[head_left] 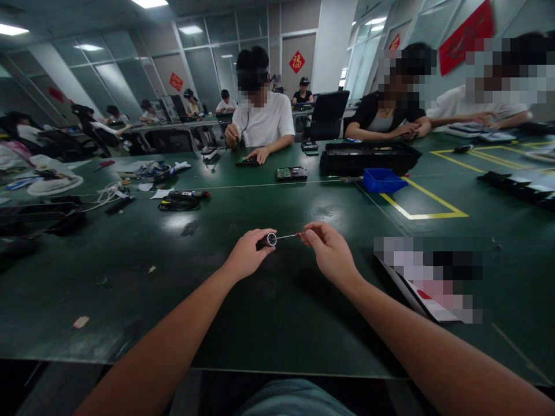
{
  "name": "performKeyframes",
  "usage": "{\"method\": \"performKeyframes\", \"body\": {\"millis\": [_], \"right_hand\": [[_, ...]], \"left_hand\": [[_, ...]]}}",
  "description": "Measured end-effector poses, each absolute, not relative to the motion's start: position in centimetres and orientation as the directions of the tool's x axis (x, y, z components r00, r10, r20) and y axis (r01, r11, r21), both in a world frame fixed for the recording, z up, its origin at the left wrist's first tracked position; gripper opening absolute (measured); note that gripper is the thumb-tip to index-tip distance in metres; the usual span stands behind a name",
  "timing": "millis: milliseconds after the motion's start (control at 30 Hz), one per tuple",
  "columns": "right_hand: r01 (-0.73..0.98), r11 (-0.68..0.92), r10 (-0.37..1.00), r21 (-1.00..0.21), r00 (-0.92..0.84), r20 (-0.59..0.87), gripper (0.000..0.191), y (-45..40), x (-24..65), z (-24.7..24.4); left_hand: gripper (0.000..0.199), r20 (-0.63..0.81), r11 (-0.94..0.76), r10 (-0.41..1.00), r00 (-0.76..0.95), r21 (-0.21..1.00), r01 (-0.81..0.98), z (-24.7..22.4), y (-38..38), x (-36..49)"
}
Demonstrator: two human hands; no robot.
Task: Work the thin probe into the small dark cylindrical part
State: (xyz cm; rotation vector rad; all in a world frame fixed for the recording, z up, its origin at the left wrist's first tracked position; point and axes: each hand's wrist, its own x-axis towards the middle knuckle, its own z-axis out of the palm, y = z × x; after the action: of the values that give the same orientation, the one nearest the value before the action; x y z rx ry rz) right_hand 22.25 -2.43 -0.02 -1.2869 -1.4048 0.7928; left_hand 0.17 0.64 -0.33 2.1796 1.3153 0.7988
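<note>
My left hand (246, 255) is closed round a small dark cylinder with a pale ring at its end (271, 239); what the cylinder is I cannot make out. In my right hand (333, 254) is a screwdriver (287, 236), its reddish handle pinched between fingers and thumb. The thin metal shaft points left, with its tip at or very near the cylinder's ringed end; whether they touch I cannot tell. Both hands are over the green table (277, 323), and fingers cover much of the cylinder and the handle.
Across the table stand a black bin (368, 159), a blue tray (384, 180) and a hard drive (291, 173). A coiled black cable (182, 201) lies left. To my right rests a flat, partly blurred item (433, 306). A co-worker in white (273, 118) sits opposite, others nearby.
</note>
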Motion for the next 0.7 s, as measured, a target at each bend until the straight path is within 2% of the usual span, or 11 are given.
{"method": "performKeyframes", "body": {"millis": [100,267,367,700], "right_hand": [[0.364,0.184,0.966,-0.913,0.103,0.236,0.026,-2.7,22.3,0.6],[0.529,0.129,0.969,-0.839,0.112,0.220,0.051,-3.2,22.2,1.5],[0.570,0.135,0.969,-0.810,0.095,0.228,0.057,-3.2,22.2,1.5],[0.578,0.221,0.950,-0.786,0.053,0.307,0.040,-3.2,22.2,1.4]], "left_hand": [[0.039,0.249,-0.444,0.892,0.377,0.640,0.627,-0.5,0.7,0.1],[0.040,0.254,-0.460,0.883,0.394,0.636,0.620,-0.8,0.8,0.0],[0.040,0.261,-0.470,0.877,0.403,0.635,0.613,-0.8,0.8,-0.1],[0.039,0.252,-0.469,0.877,0.410,0.633,0.615,-0.6,0.7,-0.1]]}}
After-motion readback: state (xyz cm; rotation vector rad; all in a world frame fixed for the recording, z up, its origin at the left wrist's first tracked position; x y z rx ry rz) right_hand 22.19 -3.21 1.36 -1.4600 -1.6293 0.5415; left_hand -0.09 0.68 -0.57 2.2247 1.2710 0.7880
